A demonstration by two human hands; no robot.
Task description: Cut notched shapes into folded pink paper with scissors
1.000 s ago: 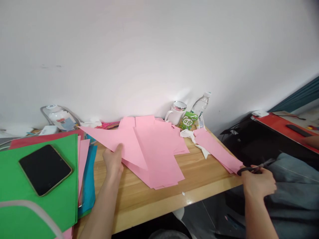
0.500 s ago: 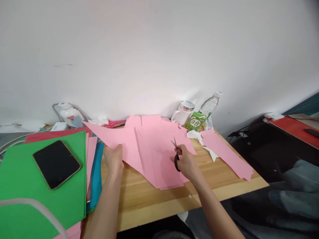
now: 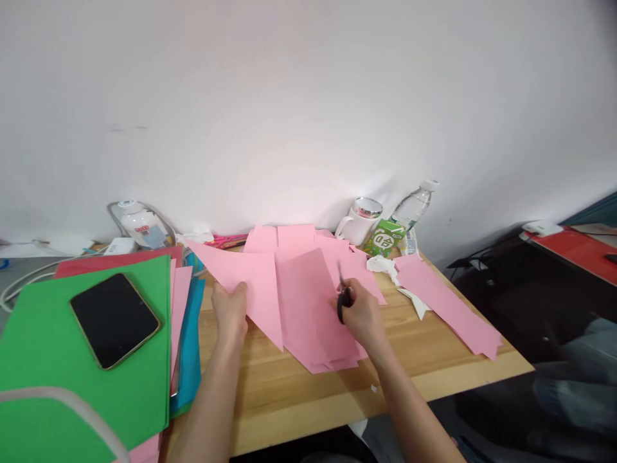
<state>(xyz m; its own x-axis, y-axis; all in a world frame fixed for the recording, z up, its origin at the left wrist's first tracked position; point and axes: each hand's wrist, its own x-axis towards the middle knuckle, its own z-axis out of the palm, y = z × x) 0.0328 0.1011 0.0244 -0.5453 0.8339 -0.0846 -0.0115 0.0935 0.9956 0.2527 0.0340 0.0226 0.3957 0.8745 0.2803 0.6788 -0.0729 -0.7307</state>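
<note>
My left hand [image 3: 231,312] grips the lower left edge of a sheet of pink paper [image 3: 255,276], thumb on top and the fingers underneath. That sheet is tilted up off the table. In my right hand [image 3: 364,315] is a pair of black-handled scissors [image 3: 344,299], the blades pointing away from me and slightly blurred. The scissors are over a pile of pink paper pieces [image 3: 303,308] in the middle of the table. The left sheet overlaps this pile's left side.
Green sheets [image 3: 43,347] carry a phone [image 3: 114,319] at left. Along the wall stand a white bottle [image 3: 144,225], a white mug [image 3: 359,222], a green box [image 3: 385,238] and a clear bottle [image 3: 415,204]. Pink strips [image 3: 448,308] lie along the wooden table's [image 3: 409,357] right side.
The sheet in my left hand is lifted and angled more upright, its shadow now falling on the pile. The scissor blades look closer together. The whole view has shifted slightly.
</note>
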